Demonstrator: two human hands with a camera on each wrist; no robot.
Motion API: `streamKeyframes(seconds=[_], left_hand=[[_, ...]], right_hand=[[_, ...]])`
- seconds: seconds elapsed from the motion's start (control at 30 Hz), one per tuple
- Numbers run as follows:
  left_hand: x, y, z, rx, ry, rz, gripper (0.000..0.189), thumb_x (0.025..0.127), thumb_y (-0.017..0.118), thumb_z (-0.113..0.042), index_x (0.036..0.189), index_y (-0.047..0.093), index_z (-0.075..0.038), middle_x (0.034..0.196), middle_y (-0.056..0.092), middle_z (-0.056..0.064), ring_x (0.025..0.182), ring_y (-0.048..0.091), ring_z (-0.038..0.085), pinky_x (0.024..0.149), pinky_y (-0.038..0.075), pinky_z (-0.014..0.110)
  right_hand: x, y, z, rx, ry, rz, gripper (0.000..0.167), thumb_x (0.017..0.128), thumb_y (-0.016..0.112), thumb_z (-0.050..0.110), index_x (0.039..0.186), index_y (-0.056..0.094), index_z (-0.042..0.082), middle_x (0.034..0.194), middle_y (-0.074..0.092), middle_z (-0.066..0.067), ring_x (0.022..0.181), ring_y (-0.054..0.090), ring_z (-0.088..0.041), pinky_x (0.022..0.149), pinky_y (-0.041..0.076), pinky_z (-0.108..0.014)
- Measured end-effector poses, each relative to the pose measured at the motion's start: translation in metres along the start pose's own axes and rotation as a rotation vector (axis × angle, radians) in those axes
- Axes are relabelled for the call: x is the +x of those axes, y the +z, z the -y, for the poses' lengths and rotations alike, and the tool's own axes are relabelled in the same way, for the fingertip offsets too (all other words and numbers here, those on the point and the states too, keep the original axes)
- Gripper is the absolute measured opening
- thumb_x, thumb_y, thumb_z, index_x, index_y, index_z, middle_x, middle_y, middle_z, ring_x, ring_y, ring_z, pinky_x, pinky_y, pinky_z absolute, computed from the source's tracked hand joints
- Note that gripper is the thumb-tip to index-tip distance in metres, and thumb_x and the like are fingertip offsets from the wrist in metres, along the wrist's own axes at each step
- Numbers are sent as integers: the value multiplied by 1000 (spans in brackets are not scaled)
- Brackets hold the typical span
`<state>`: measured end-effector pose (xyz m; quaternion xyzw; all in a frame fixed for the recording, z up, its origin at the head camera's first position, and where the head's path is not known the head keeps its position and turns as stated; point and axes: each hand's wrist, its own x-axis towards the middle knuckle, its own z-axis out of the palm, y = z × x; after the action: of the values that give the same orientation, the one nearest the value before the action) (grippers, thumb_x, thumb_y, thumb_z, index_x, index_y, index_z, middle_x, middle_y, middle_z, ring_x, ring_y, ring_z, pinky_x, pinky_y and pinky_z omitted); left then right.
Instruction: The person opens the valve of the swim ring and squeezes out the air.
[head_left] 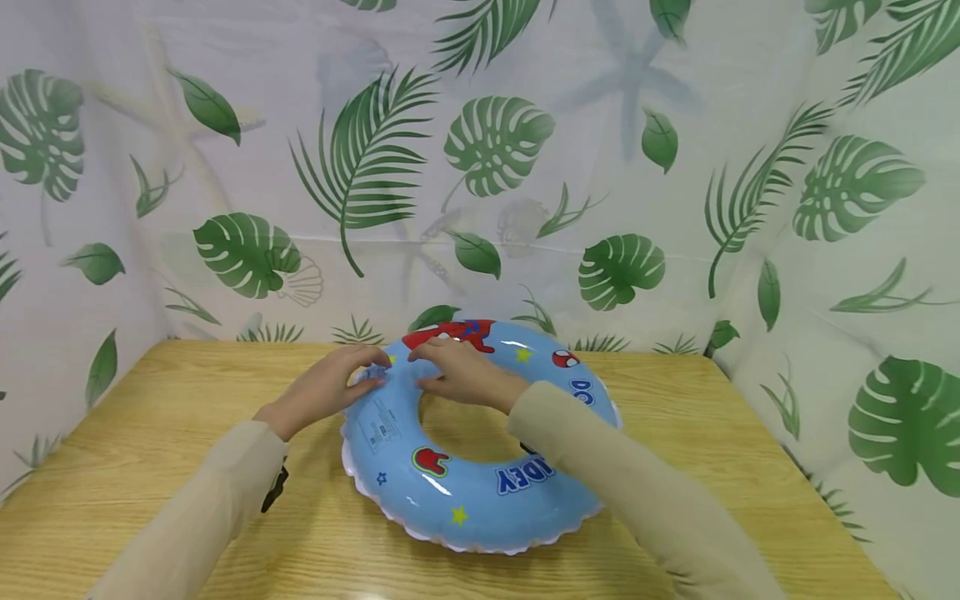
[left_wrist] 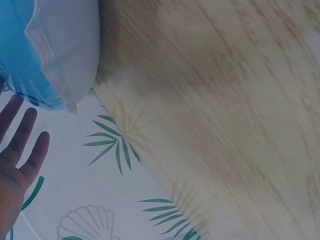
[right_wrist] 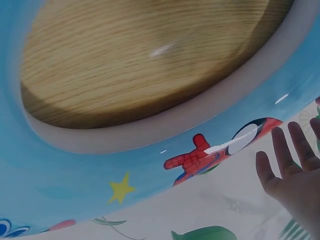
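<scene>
A light-blue inflatable swim ring (head_left: 405, 492) with a white scalloped edge lies on the table. Red cartoon figures, yellow stars and dark blue letters decorate it. At its far left side is my left hand (head_left: 318, 392), thumb and fingers apart over the tube's upper surface. My right hand (head_left: 468, 373) reaches across the hole to the same far-left section, thumb apart from the fingers, near the red printed figure. In the left wrist view the fingers (left_wrist: 22, 132) extend beside the ring. The right wrist view shows the fingers (right_wrist: 282, 155) spread loosely near it. Contact is hard to tell.
Beneath the ring is a wood-grain table (head_left: 247, 375). A white cloth backdrop (head_left: 562, 275) printed with green leaves, shells and starfish stands behind the table and along both sides. A dark wrist band (head_left: 275, 490) shows at the left sleeve.
</scene>
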<state>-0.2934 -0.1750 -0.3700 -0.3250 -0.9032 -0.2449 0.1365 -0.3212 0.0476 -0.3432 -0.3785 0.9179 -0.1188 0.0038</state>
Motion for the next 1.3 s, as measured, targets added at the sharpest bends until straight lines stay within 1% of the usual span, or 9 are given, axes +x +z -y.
streamKeyframes(seconds=[0.17,0.33,0.47,0.63,0.9,1.17,1.3], left_hand=[[0,0,1,-5,2,1,20,86,63,-15,105,61,-9,103,65,4,101,61,24,89,48,38],[0,0,1,-9,-5,2,19,86,63,-15,104,60,-8,102,65,4,100,61,23,88,48,38],[0,1,2,-8,-17,11,20,86,63,-15,105,60,-8,103,64,4,100,61,23,88,48,38],[0,1,2,-9,-29,17,20,86,63,-15,105,59,-8,103,64,4,100,61,23,89,48,38],[0,1,2,-8,-44,21,21,86,63,-16,105,58,-9,104,64,4,101,60,23,89,48,39],[-1,1,1,-17,-43,17,21,86,63,-16,105,58,-8,103,63,4,100,61,23,88,49,39],[-1,2,1,-41,-48,5,20,86,64,-14,103,56,-8,100,62,4,100,61,24,87,49,40]], right_hand=[[6,6,0,4,11,6,38,87,61,31,123,55,18,127,54,-3,115,53,-20,101,37,-44],[11,11,0,19,14,13,38,87,61,32,123,56,20,126,52,-3,114,52,-19,98,42,-39],[12,14,3,27,25,30,39,86,62,35,123,56,22,126,51,-2,114,50,-19,97,43,-37],[12,15,4,7,19,26,39,86,62,36,123,57,22,125,52,-2,113,51,-19,95,45,-36],[13,15,3,-8,15,34,40,86,61,37,123,57,22,126,52,-2,115,51,-19,97,43,-38],[12,13,5,2,32,43,40,86,60,39,123,57,24,129,50,-2,119,48,-21,102,38,-43],[13,14,4,-2,32,45,40,86,61,39,123,57,24,129,50,-1,118,48,-20,101,38,-42]])
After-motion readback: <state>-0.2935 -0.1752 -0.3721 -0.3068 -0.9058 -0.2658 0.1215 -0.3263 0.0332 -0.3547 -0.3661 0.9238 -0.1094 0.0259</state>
